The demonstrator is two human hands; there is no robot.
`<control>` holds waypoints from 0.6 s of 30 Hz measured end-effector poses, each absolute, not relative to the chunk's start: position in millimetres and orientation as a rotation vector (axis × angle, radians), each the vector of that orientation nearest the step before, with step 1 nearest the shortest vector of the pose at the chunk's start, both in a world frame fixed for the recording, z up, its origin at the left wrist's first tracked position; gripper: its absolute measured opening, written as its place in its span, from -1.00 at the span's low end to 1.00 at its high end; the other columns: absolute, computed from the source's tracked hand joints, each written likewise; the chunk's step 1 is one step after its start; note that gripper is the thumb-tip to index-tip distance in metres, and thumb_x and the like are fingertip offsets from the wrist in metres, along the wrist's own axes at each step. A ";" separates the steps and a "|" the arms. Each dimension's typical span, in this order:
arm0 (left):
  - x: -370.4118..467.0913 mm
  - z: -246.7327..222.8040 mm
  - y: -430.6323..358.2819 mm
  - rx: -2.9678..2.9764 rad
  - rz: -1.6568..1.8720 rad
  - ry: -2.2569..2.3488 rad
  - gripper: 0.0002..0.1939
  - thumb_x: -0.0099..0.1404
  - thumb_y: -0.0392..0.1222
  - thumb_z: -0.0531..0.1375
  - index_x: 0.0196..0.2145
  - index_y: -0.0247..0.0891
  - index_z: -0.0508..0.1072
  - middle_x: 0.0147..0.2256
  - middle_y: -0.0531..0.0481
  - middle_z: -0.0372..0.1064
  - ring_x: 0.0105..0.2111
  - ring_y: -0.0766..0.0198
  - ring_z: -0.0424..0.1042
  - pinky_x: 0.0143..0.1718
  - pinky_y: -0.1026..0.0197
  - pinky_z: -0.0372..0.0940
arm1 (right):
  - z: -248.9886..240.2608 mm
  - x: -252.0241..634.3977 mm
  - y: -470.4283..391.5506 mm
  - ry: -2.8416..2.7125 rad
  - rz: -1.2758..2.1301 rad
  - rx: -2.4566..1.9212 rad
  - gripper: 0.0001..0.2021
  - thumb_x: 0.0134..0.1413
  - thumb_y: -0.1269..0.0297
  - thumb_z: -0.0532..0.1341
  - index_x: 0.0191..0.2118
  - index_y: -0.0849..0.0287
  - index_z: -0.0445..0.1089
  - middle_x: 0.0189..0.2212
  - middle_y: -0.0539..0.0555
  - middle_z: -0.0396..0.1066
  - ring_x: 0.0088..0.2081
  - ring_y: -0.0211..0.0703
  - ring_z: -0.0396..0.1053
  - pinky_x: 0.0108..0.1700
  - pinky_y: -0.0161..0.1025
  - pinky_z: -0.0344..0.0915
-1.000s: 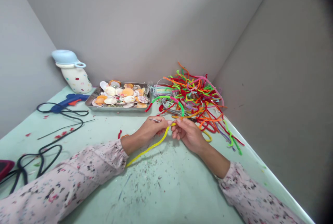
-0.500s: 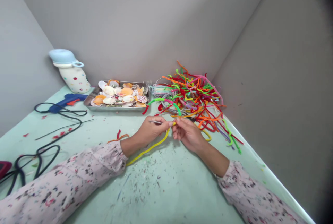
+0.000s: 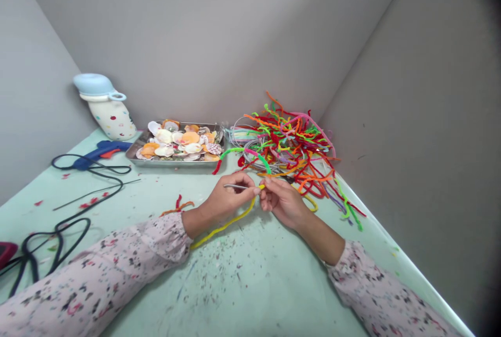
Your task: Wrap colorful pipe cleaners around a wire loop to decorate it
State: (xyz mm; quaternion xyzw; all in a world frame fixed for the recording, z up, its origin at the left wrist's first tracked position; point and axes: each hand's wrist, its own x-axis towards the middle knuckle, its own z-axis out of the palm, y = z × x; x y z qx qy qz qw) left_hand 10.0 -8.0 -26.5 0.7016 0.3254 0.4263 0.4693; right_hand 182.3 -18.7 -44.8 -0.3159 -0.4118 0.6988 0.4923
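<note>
Close together over the table's middle, both hands pinch at a grey wire [image 3: 234, 186] wound with a little yellow near its middle. My left hand [image 3: 229, 193] is closed, thumb and forefinger on the yellow pipe cleaner [image 3: 224, 228], whose loose length trails down left below the wrist. The bare wire end sticks out leftward across these fingers. My right hand [image 3: 284, 200] is closed on the yellow-wound part, its fingertips touching or nearly touching the left ones. Above it rises an arc wrapped in red, green and pink pipe cleaner [image 3: 238, 149], running down into the right fingertips.
Behind stands a metal tray [image 3: 176, 164] of seashells [image 3: 191, 139]. A heap of coloured pipe cleaners [image 3: 301, 141] lies at back right. To the left are a blue glue gun [image 3: 96, 155], a black cord [image 3: 62, 225] and a white bottle [image 3: 111, 118] with a blue lid.
The wrapped arc has shifted slightly left and down. My left fingers and the bare wire end have changed angle a little. Both hands keep their pinch.
</note>
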 end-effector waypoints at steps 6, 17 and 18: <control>13.1 -23.2 -11.3 1.678 1.036 0.850 -0.88 0.15 -0.22 0.20 -0.45 -0.34 0.38 -0.50 0.06 0.31 -0.49 0.41 0.26 -0.48 0.38 0.16 | -44.8 181.3 -18.9 -0.999 1.714 -0.764 -0.78 0.08 0.17 0.21 -0.40 0.25 0.37 -0.59 -0.03 0.40 -0.65 -0.36 0.37 -0.66 -0.47 0.19; 14.3 -26.2 -11.7 1.670 1.057 0.898 -0.88 0.13 -0.21 0.23 -0.45 -0.34 0.42 -0.50 0.05 0.35 -0.51 0.44 0.28 -0.48 0.40 0.18 | -44.2 182.4 -19.6 -0.962 1.697 -0.770 -0.78 0.04 0.15 0.24 -0.39 0.23 0.38 -0.63 -0.05 0.38 -0.67 -0.35 0.35 -0.67 -0.46 0.20; 14.2 -26.2 -11.6 1.675 1.061 0.893 -0.88 0.12 -0.21 0.23 -0.45 -0.34 0.42 -0.49 0.05 0.35 -0.50 0.44 0.29 -0.47 0.40 0.19 | -44.1 182.3 -19.6 -0.965 1.695 -0.773 -0.77 0.04 0.14 0.24 -0.40 0.24 0.38 -0.63 -0.05 0.38 -0.67 -0.35 0.34 -0.67 -0.46 0.20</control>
